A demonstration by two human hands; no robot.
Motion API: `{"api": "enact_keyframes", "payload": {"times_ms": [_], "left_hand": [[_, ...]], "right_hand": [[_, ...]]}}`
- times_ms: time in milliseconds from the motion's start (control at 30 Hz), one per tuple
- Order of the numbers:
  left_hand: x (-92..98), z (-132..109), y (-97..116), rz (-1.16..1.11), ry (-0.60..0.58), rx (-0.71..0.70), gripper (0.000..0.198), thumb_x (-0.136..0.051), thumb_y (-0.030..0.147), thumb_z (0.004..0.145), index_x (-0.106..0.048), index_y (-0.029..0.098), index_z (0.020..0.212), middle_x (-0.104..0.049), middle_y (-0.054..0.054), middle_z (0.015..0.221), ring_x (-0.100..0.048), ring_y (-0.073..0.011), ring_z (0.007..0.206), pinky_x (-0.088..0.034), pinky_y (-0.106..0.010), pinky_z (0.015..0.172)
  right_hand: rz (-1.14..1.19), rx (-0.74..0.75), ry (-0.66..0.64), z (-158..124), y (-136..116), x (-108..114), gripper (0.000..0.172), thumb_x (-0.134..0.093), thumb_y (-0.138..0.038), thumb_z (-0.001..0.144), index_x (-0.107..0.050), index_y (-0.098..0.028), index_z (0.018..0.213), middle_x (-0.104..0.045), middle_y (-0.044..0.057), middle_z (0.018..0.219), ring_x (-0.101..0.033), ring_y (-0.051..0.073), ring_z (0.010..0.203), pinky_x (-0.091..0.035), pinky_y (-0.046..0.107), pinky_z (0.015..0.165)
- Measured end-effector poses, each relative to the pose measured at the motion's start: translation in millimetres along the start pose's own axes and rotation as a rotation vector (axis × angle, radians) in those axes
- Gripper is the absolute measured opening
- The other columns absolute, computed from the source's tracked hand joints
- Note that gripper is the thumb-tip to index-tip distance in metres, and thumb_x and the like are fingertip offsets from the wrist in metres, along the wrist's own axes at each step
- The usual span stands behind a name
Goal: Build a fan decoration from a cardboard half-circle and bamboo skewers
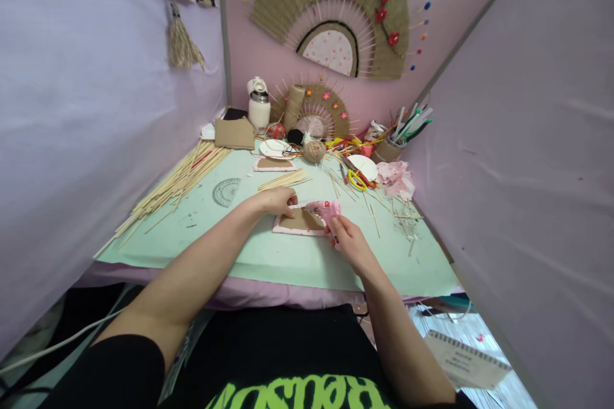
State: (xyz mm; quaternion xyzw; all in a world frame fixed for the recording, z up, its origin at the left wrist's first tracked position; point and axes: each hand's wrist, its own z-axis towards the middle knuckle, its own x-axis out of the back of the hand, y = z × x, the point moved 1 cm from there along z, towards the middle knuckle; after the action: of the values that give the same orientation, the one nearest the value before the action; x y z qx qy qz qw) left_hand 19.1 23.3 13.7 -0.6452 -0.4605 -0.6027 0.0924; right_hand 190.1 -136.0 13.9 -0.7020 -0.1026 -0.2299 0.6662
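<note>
A pink glue gun (pixel 324 207) is gripped in my right hand (pixel 352 241), its nozzle pointing left over a small cardboard piece (pixel 301 220). Pale fabric with pinkish spots wraps the edges of that piece, which lies near the table's front. My left hand (pixel 281 200) is closed at the piece's upper left edge, thumb and fingers gripping it beside the nozzle. Whether glue is coming out is too small to tell. Behind my left hand lies a small bundle of thin bamboo sticks (pixel 284 179).
Long bamboo sticks (pixel 173 185) spread along the left, near a protractor (pixel 226 192). Another fabric-edged cardboard piece (pixel 274 164) lies farther back. Yellow-handled scissors (pixel 357 180), a twine ball (pixel 314 151) and a white bottle (pixel 259 110) stand or lie behind. Fabric walls enclose the table.
</note>
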Motion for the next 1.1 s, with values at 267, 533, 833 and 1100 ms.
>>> {"api": "enact_keyframes", "payload": {"times_ms": [267, 533, 833, 1100], "left_hand": [[2.6, -2.6, 2.4, -0.003, -0.006, 0.001, 0.038, -0.073, 0.026, 0.067, -0.066, 0.018, 0.104, -0.071, -0.003, 0.107, -0.062, -0.0183, 0.096, -0.041, -0.022, 0.070], [3.2, -2.9, 2.8, -0.006, 0.000, 0.001, 0.039, -0.073, 0.028, 0.066, -0.067, 0.019, 0.103, -0.071, -0.003, 0.106, -0.062, -0.0187, 0.094, -0.042, -0.022, 0.070], [0.8, 0.5, -0.5, -0.010, 0.008, -0.014, 0.038, -0.074, 0.030, 0.065, -0.067, 0.019, 0.101, -0.071, -0.003, 0.105, -0.062, -0.0187, 0.093, -0.041, -0.022, 0.069], [2.1, -1.0, 0.7, -0.014, -0.005, -0.016, 0.037, -0.074, 0.028, 0.067, -0.067, 0.018, 0.102, -0.071, -0.003, 0.105, -0.061, -0.0194, 0.096, -0.041, -0.023, 0.069]], "right_hand": [[0.001, -0.010, -0.015, -2.7, 1.9, 0.6, 0.038, -0.041, -0.055, 0.090, -0.053, -0.021, 0.077, -0.062, 0.002, 0.077, -0.052, 0.015, 0.057, -0.040, 0.029, 0.056], [-0.039, -0.010, -0.021, -7.4, -4.3, 2.6, 0.040, -0.040, -0.055, 0.091, -0.054, -0.021, 0.077, -0.058, 0.001, 0.067, -0.051, 0.016, 0.057, -0.038, 0.029, 0.058], [-0.053, -0.008, -0.030, -9.3, -6.4, 4.2, 0.038, -0.040, -0.054, 0.091, -0.054, -0.022, 0.075, -0.060, 0.001, 0.067, -0.053, 0.017, 0.057, -0.040, 0.030, 0.060], [-0.081, -0.012, -0.063, -10.8, -11.0, 7.2, 0.039, -0.039, -0.053, 0.092, -0.054, -0.021, 0.076, -0.060, 0.000, 0.070, -0.054, 0.016, 0.057, -0.040, 0.030, 0.061]]}}
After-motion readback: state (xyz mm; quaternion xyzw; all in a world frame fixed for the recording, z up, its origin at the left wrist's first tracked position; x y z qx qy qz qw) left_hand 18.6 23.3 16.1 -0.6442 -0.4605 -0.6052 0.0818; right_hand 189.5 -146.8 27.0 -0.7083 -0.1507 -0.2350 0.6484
